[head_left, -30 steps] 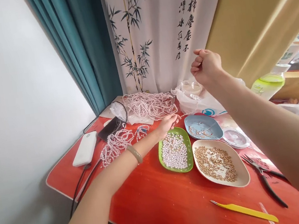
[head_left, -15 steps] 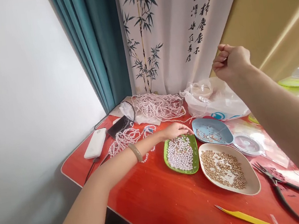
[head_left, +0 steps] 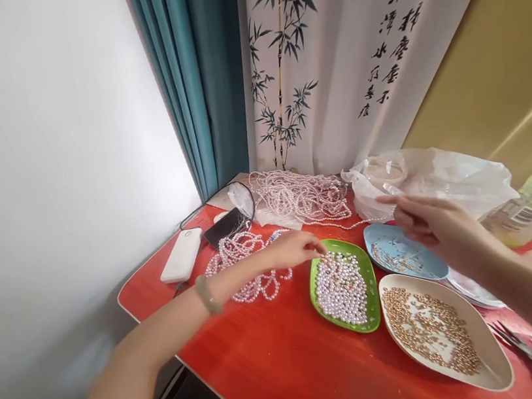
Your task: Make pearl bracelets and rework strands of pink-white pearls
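Note:
My left hand [head_left: 293, 249], with a bangle [head_left: 207, 293] on its wrist, is at the upper left rim of a green plate [head_left: 374, 313]. Its fingers are curled together, and whatever they pinch is too small to make out. White pearl beads [head_left: 341, 291] fill much of that plate. Over the right side of a blue plate [head_left: 418, 247] hangs my right hand [head_left: 430, 222], slightly blurred, its fingers closed; what is in them does not show. Small gold-toned pieces lie on the blue plate. Gold beads [head_left: 430, 328] are spread over a cream plate [head_left: 498, 370] nearer me.
Strands of pearl beads [head_left: 298, 195] are heaped at the back, with more looped strands [head_left: 238, 249] behind my left forearm. A white power bank [head_left: 182, 255] and a phone [head_left: 226, 227] lie left. Plastic bags [head_left: 460, 172] stand back right; pliers [head_left: 527, 348] lie front right.
My right hand has come down from high in front of the curtain to just above the blue plate. My left hand stays by the green plate's rim. The view has shifted left.

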`<action>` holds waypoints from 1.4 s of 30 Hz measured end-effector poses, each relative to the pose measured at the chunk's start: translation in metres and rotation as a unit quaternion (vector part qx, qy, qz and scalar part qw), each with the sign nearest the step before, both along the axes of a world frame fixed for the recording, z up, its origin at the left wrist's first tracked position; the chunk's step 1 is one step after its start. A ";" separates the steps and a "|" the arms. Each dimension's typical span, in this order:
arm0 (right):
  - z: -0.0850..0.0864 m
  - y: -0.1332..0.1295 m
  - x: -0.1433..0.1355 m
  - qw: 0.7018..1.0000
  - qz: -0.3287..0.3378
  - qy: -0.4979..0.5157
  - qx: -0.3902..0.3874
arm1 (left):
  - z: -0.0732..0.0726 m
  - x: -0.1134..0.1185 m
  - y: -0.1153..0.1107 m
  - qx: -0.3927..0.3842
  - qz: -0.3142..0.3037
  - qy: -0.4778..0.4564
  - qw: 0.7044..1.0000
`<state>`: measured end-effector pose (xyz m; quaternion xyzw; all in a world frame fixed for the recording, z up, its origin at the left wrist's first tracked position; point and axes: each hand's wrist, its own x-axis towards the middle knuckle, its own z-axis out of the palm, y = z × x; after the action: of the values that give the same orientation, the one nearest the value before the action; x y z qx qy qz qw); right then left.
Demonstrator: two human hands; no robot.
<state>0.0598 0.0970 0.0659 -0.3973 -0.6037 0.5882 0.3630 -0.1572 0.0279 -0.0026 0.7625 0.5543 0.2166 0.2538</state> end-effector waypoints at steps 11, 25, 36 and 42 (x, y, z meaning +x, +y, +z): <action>-0.066 -0.038 0.024 0.988 0.007 -0.032 -0.150 | -0.028 -0.057 -0.074 0.016 0.086 0.211 0.974; -0.073 -0.047 0.021 0.985 0.038 -0.055 -0.158 | -0.027 -0.029 -0.077 0.081 0.063 0.266 0.959; -0.071 -0.053 0.028 0.989 0.059 -0.045 -0.125 | -0.032 -0.016 -0.081 0.112 0.018 0.267 0.957; -0.056 -0.068 0.030 0.991 0.095 -0.047 -0.076 | -0.020 0.028 -0.050 0.099 -0.002 0.091 0.991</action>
<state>0.0897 0.0290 0.0101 -0.3919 -0.6088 0.6446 0.2455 -0.1292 -0.0218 -0.0229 0.8012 0.5497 0.1998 0.1262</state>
